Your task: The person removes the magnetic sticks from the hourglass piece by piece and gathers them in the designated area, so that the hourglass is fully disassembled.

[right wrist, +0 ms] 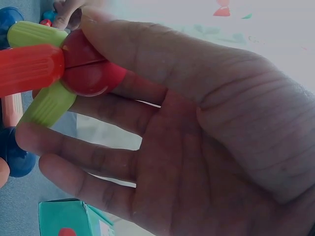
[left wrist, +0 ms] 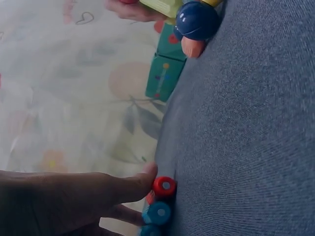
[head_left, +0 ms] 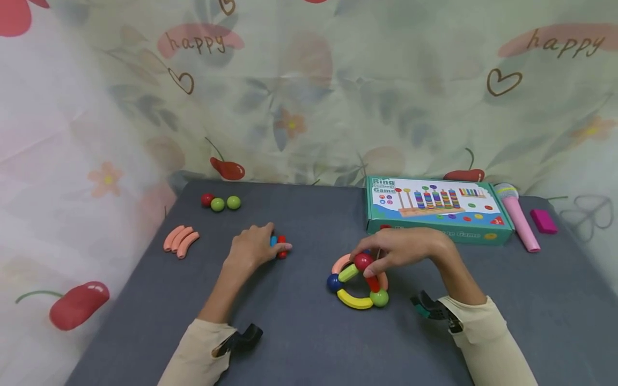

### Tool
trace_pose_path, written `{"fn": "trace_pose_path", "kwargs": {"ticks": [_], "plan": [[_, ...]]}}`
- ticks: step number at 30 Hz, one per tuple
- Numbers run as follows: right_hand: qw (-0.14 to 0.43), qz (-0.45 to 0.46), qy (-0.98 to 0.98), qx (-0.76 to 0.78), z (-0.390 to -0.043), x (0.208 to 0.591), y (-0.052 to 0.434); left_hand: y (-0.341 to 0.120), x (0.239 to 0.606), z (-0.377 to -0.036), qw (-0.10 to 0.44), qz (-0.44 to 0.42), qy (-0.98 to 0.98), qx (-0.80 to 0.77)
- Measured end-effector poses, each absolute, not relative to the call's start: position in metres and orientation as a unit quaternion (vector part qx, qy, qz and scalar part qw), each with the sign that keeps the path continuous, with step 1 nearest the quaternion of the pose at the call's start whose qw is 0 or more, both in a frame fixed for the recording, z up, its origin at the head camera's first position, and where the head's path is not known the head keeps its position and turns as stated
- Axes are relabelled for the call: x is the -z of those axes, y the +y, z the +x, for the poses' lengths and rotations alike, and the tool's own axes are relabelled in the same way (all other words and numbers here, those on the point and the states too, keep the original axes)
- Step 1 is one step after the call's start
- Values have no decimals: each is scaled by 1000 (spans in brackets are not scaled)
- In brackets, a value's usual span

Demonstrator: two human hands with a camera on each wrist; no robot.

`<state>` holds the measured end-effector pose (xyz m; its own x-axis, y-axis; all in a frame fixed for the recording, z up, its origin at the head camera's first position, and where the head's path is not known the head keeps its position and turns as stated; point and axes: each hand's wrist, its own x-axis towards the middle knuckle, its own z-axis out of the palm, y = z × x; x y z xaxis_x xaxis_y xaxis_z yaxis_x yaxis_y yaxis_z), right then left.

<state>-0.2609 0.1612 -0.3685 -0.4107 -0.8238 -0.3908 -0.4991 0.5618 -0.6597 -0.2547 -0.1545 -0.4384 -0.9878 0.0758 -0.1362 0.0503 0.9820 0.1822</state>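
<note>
My right hand [head_left: 405,247] pinches the red ball [head_left: 363,261] at the top of a magnetic ball-and-stick model, thumb on one side and fingers behind it. Light green sticks [right wrist: 47,105] and a red stick [right wrist: 29,71] slope down from that ball. The base is a ring of a blue ball [head_left: 334,282], a green ball [head_left: 379,297], a yellow curved piece [head_left: 354,300] and salmon curved pieces. Farther left, my left hand [head_left: 252,247] lies beside short red sticks [left wrist: 164,187] and blue sticks [left wrist: 157,213], its extended thumb against a red one.
Three salmon curved pieces [head_left: 181,240] lie at the left, with one red and two green balls [head_left: 234,202] behind them. A ring game box [head_left: 439,209], a pink microphone [head_left: 520,220] and a magenta block [head_left: 544,221] stand back right. A printed curtain [head_left: 309,118] hangs behind the table.
</note>
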Motion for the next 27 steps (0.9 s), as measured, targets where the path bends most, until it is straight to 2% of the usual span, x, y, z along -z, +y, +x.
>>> {"fn": "trace_pose_path", "kwargs": {"ticks": [4,8,16,18,21,24,27], "plan": [[355,-407,811,225,-262,367,161,-153,438,-255,64,57,991,-107],[357,-407,809,227,-262,366,160,-154,438,-254,80,85,986,-122],[354,-400,814,229,-262,367,162,-158,434,-255,107,87,983,-125],[353,-401,811,236,-264,369,163,-157,432,-254,98,74,986,-116],[350,-412,803,251,-268,372,165,-151,428,-249,50,76,991,-101],[352,-415,796,264,-273,377,168,-131,420,-240,1,148,980,-132],[333,-420,807,247,-278,384,170,-101,410,-228,7,274,939,-209]]}}
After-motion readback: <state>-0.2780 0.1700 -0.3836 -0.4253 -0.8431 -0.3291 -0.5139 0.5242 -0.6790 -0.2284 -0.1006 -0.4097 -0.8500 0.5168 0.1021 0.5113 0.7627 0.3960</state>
